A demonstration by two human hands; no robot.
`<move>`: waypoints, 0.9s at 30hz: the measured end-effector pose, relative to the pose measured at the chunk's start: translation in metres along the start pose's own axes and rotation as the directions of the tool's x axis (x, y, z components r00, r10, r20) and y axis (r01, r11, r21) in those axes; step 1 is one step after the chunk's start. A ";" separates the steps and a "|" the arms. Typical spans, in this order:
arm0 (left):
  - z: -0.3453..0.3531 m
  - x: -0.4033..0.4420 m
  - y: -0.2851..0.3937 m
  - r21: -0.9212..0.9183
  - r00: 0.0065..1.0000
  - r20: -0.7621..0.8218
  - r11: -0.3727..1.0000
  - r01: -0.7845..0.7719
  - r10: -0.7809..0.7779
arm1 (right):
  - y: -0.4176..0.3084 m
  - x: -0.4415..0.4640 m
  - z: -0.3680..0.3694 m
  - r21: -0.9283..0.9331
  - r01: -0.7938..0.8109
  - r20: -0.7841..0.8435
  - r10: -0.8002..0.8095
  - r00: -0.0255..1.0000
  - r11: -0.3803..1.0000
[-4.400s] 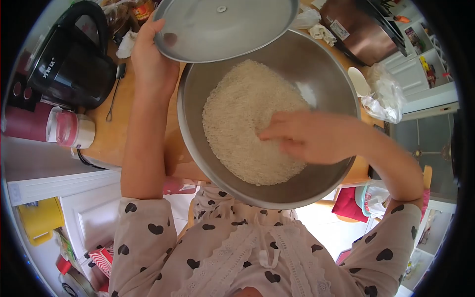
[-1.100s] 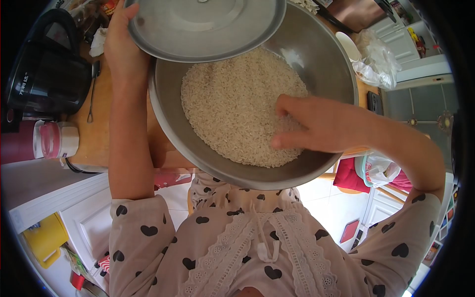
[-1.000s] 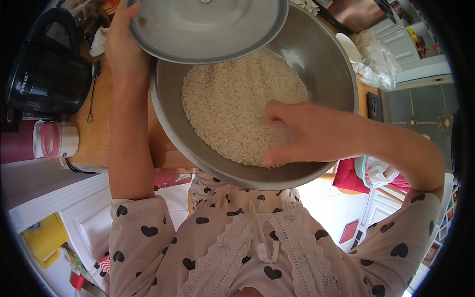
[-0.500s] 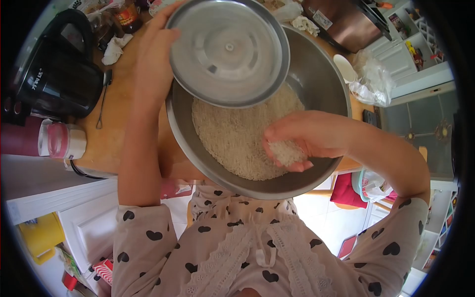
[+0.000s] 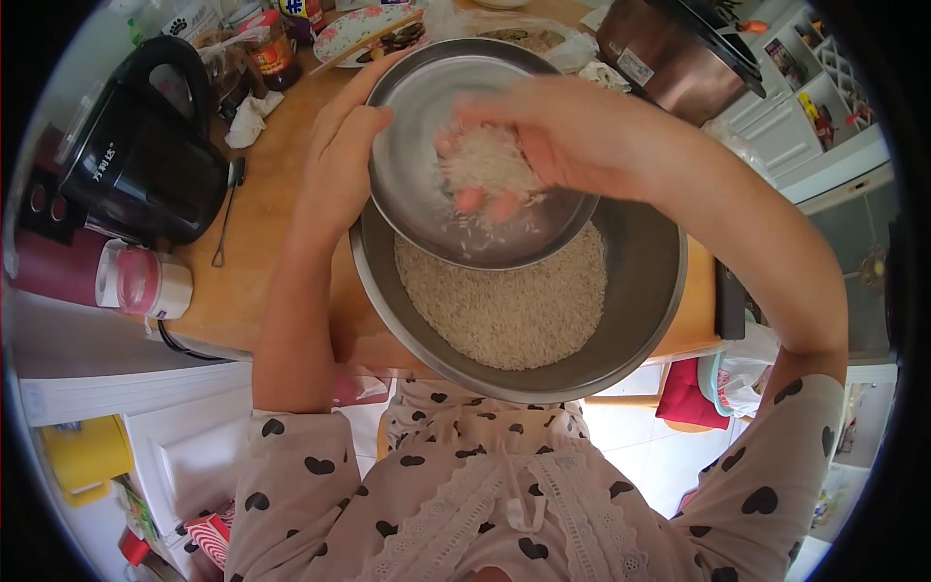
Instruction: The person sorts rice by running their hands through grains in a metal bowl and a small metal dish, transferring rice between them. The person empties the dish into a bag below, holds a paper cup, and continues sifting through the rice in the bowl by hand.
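1. Rice [image 5: 504,315]: the bulk is contained in the bowl [image 5: 645,286], spread over its bottom. The bowl is placed at the near edge of the desk [image 5: 267,199].
2. Lid [image 5: 407,179]: held by the left hand [image 5: 339,163] above the far part of the bowl, hollow side up. Grip is narrow, thumb laid on the rim.
3. Right hand [image 5: 543,136]: cupped loosely over the lid, fingers slightly parted; a handful of rice is held.
4. Done, as judged: one handful is out of the bowl and over the lid; loose grains are seen below the fingertips, against the lid.
5. Left, as judged: most of the handful is not yet released, and by far the greater share of rice lies in the bowl. Stage is put down as early.
6. Hidden: the lid's middle is covered by the right hand, so any rice under it cannot be gauged. The left fingers under the lid and the bowl's far side are masked.
7. Unclear: the right hand is blurred; whether grains are falling or resting cannot be told.
8. Cut off: the cooker [image 5: 669,63] is cropped at the top. The dark food on the plate [image 5: 335,37] cannot be identified.
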State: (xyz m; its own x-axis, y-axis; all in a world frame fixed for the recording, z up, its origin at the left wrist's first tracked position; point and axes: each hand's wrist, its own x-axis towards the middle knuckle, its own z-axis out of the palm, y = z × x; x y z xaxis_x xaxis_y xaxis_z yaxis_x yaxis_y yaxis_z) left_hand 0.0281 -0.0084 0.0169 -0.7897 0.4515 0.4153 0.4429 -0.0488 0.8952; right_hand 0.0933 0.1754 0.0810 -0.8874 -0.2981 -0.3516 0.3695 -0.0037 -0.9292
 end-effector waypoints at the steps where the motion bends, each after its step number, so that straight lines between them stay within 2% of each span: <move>1: 0.000 -0.001 0.002 0.009 1.000 -0.007 1.000 0.016 -0.016 | -0.003 0.004 -0.001 0.040 0.058 -0.024 -0.058 0.998 0.998; 4: 0.001 -0.003 0.003 -0.085 0.997 0.014 0.994 0.070 -0.069 | -0.014 0.012 -0.015 0.008 0.167 -0.166 -0.164 0.972 0.986; 5: 0.001 -0.002 0.001 -0.093 0.998 0.010 0.993 0.069 -0.068 | -0.020 0.007 -0.026 -0.107 0.134 -0.100 -0.145 0.984 0.985; 8: -0.002 -0.001 -0.005 -0.111 0.998 0.000 0.992 0.064 -0.065 | -0.036 -0.005 -0.047 -0.035 -0.056 -0.033 0.055 0.998 0.998; 9: -0.002 -0.001 -0.005 -0.113 0.998 0.003 0.992 0.062 -0.062 | -0.039 -0.013 -0.046 -0.041 -0.045 -0.032 0.043 0.999 0.998; 12: -0.003 -0.001 -0.006 -0.135 0.997 0.009 0.988 0.078 -0.077 | -0.039 -0.035 -0.037 -0.329 0.062 -0.108 -0.102 0.989 0.942; 15: -0.001 0.000 -0.006 -0.170 0.998 0.003 0.984 0.059 -0.060 | -0.040 -0.049 -0.064 -0.474 0.057 -0.055 -0.094 0.994 0.879; 18: -0.002 0.000 -0.008 -0.177 0.997 -0.048 0.983 0.043 -0.053 | -0.044 -0.065 -0.080 -0.682 -0.134 -0.130 0.062 0.990 0.718; 21: -0.005 0.003 -0.017 -0.121 0.994 -0.110 0.993 -0.006 -0.007 | -0.018 -0.069 -0.079 -0.837 -0.210 -0.117 0.209 0.971 0.505; 22: -0.006 0.003 -0.021 -0.094 0.992 -0.125 0.995 -0.023 0.011 | -0.003 -0.067 -0.074 -0.897 -0.131 -0.062 0.173 0.983 0.423; 24: -0.005 0.004 -0.026 -0.173 0.988 -0.156 0.985 -0.024 -0.004 | 0.030 -0.056 -0.054 -0.969 0.030 0.060 0.117 0.991 0.244; 27: -0.005 0.006 -0.032 -0.201 0.964 -0.266 0.979 -0.035 -0.021 | 0.073 -0.050 -0.026 -0.965 0.162 0.136 -0.135 0.981 0.207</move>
State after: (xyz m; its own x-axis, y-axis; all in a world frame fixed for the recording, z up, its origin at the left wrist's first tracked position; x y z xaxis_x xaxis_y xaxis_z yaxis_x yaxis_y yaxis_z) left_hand 0.0071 -0.0090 -0.0091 -0.8832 0.1991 0.4247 0.3755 -0.2425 0.8945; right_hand 0.1570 0.2149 0.0280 -0.8834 -0.4218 -0.2040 -0.3334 0.8718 -0.3588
